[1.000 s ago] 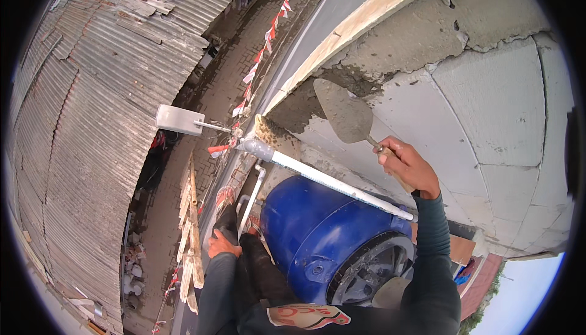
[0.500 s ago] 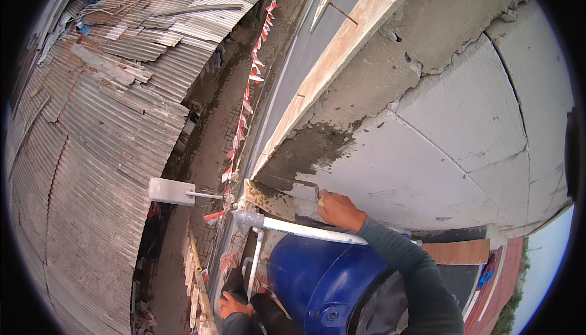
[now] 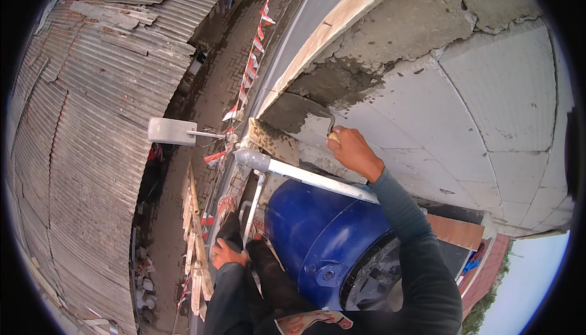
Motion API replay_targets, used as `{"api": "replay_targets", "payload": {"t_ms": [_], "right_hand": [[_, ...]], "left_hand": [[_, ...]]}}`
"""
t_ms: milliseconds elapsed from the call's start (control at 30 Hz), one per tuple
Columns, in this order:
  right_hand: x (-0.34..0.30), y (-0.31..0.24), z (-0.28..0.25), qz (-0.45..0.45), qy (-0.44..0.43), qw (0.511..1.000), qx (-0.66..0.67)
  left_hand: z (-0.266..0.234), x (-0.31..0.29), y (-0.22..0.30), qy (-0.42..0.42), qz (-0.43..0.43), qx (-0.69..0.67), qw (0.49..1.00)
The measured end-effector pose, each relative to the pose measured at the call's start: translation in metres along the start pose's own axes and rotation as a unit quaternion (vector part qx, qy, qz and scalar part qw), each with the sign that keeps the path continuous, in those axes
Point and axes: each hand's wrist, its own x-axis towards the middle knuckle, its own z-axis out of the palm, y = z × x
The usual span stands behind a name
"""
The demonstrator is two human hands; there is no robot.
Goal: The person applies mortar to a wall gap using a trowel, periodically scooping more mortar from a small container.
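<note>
My right hand (image 3: pixel 355 153) is closed round the wooden handle of a trowel (image 3: pixel 332 121). The trowel's blade lies against the wet grey mortar (image 3: pixel 332 81) at the lower end of the rough strip along the wall (image 3: pixel 439 115). A mortar-spattered board (image 3: pixel 274 139) sits just left of and below the blade. My left hand (image 3: pixel 228 254) rests on my dark-trousered knee, beside a thin white pipe (image 3: pixel 253 203), fingers loosely spread. Below my right forearm runs a thicker white pipe (image 3: pixel 317 181) with a grey elbow.
A big blue drum (image 3: pixel 323 231) lies below the thick pipe. A long wooden plank (image 3: pixel 342 26) edges the mortar strip, with a nail in it. At left are a lamp head (image 3: pixel 172 131), red-and-white flags (image 3: pixel 251 65), bamboo and wood pieces (image 3: pixel 196 237) and a corrugated roof (image 3: pixel 110 152) over a street far below.
My right hand and trowel have shifted right and upward across the picture, the blade staying at the mortar. The view has tilted, so the wall sits higher and more of my legs shows.
</note>
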Motion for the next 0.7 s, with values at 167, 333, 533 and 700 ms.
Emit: {"api": "replay_targets", "payload": {"t_ms": [167,333,533,700], "right_hand": [[-0.03,-0.015,-0.049,0.003,0.025,0.999,0.039],[-0.055,-0.015,-0.084,0.02,0.039,0.995,0.086],[-0.103,-0.025,-0.112,0.011,0.107,0.984,0.144],[-0.191,-0.023,-0.161,0.007,0.121,0.954,0.276]], "left_hand": [[-0.007,0.001,0.004,-0.014,0.002,-0.001,1.0],[-0.003,0.005,0.004,-0.027,0.003,-0.005,1.0],[-0.01,0.004,0.007,-0.043,-0.02,0.015,0.999],[-0.021,0.009,0.015,-0.082,-0.01,-0.024,0.996]]}}
